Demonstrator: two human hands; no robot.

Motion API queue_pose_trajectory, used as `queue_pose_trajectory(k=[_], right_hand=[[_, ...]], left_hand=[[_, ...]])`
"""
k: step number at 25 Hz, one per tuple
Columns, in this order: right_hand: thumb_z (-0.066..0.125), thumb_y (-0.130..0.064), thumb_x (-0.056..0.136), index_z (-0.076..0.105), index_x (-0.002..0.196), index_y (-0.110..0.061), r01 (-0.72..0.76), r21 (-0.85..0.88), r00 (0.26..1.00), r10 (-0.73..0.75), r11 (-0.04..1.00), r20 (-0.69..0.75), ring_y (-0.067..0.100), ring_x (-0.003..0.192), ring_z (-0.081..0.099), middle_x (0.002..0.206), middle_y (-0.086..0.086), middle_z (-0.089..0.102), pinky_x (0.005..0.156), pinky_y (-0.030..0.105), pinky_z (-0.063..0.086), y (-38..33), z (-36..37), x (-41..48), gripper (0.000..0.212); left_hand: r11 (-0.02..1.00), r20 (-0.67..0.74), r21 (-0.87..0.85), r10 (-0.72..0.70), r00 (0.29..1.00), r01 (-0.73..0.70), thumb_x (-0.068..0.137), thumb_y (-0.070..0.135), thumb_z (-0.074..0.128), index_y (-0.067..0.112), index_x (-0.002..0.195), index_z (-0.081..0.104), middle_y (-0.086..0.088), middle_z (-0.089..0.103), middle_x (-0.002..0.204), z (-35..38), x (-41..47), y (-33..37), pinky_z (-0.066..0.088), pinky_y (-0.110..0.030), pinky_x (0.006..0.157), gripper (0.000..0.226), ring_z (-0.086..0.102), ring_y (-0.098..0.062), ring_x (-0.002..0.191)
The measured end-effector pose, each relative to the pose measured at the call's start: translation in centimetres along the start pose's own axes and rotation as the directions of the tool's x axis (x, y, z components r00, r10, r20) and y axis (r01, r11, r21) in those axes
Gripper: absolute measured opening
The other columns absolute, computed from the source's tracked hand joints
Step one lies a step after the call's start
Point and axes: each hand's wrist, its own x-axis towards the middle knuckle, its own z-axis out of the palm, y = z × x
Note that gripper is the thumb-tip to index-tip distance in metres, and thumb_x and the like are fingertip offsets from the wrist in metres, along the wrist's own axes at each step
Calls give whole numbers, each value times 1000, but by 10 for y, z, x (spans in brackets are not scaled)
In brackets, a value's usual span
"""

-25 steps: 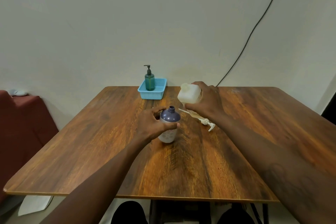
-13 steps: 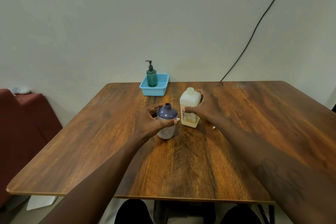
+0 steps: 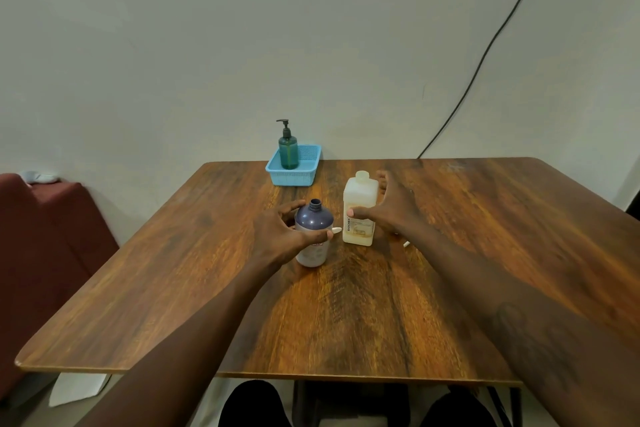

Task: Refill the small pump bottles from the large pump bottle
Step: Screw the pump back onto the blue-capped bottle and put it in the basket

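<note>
A small purple bottle (image 3: 313, 218) with an open neck and no pump stands upright at the middle of the wooden table (image 3: 346, 315). My left hand (image 3: 278, 236) is wrapped around its body. Just right of it stands the large white square bottle (image 3: 360, 196), upright, its neck open, with a little pale liquid at the bottom. My right hand (image 3: 389, 211) is beside it with fingers spread; the thumb touches its front face. White pump parts (image 3: 336, 229) lie on the table, mostly hidden behind bottles and hand. A green pump bottle (image 3: 288, 153) stands in a blue basket (image 3: 294, 179).
The blue basket sits at the table's far edge by the wall. A black cable (image 3: 485, 52) runs down the wall at the right. A dark red seat (image 3: 45, 236) stands left of the table. White paper (image 3: 78, 390) lies on the floor.
The white bottle went from tilted over the purple bottle to standing upright on the table. My right hand's fingers have now spread off it. My left hand has kept its hold.
</note>
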Motion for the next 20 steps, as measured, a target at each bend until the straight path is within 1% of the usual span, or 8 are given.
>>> queue_pose_trajectory(k=[2, 4, 6, 9, 11, 13, 17, 20], right_hand=[[93, -46, 65, 34, 150, -22, 54, -41, 995, -57, 998, -81, 28, 134, 47, 152, 5, 46, 99, 37, 44, -8, -2, -6, 106], [89, -44, 70, 42, 146, -24, 184, -66, 963, -193, 981, -189, 22, 128, 50, 147, 1, 52, 96, 30, 35, -23, -4, -14, 92], [85, -35, 77, 55, 136, -22, 358, -61, 901, -362, 932, -238, 17, 116, 59, 134, -2, 63, 96, 30, 43, -39, -4, -20, 68], [78, -14, 83, 69, 123, -19, 499, -46, 854, -500, 865, -142, 18, 109, 67, 120, 1, 72, 95, 36, 56, -62, 11, -23, 40], [75, -6, 84, 72, 119, -17, 471, -60, 881, -473, 880, -28, 19, 109, 68, 119, 3, 73, 94, 25, 54, -73, 30, -22, 38], [77, -5, 81, 70, 120, -17, 384, -127, 922, -373, 914, 107, 21, 107, 66, 120, 5, 71, 87, 23, 51, -76, 53, -18, 41], [77, -11, 85, 64, 120, -14, 261, -366, 937, -144, 893, 317, 21, 95, 64, 118, 10, 66, 80, 29, 58, -71, 97, -9, 37], [76, -14, 87, 52, 138, -13, 243, -486, 925, -49, 840, 378, 27, 108, 64, 130, 13, 59, 87, 38, 59, -66, 120, -5, 57]], left_hand=[[1000, 8, -10, 5, 1000, -5, 58, 59, 95, 24, 134, 69, 13, 73, 121, -1, -1, 4, 57, -13, 79, 87, 69, 0, 106], [1000, 0, -14, 9, 1000, -9, 56, 64, 93, 28, 130, 69, 21, 71, 113, -3, -3, 9, 55, -8, 74, 85, 67, 5, 102], [1000, -22, 5, 12, 1000, -12, 58, 59, 96, 29, 129, 70, 25, 69, 108, -6, -6, 10, 55, -8, 73, 81, 67, 8, 98], [1000, -72, 21, -16, 997, 18, 55, 65, 93, 36, 117, 71, 22, 72, 103, -15, -10, 9, 56, -11, 71, 72, 69, 8, 89], [999, -126, 24, -44, 991, 47, 50, 70, 90, 44, 103, 67, 24, 71, 93, -24, -8, 5, 54, -10, 63, 63, 69, 9, 79], [997, -148, 28, -69, 987, 74, 52, 64, 92, 38, 109, 68, 15, 74, 99, -33, -5, -3, 56, -14, 68, 67, 69, 3, 83], [996, -166, 54, -55, 985, 65, 57, 60, 94, 26, 123, 72, 5, 77, 116, -49, 2, -24, 63, -30, 83, 77, 73, -12, 99], [998, -169, 52, -36, 985, 45, 59, 60, 93, 26, 123, 73, 6, 77, 115, -57, 4, -39, 64, -34, 85, 76, 73, -9, 100]])
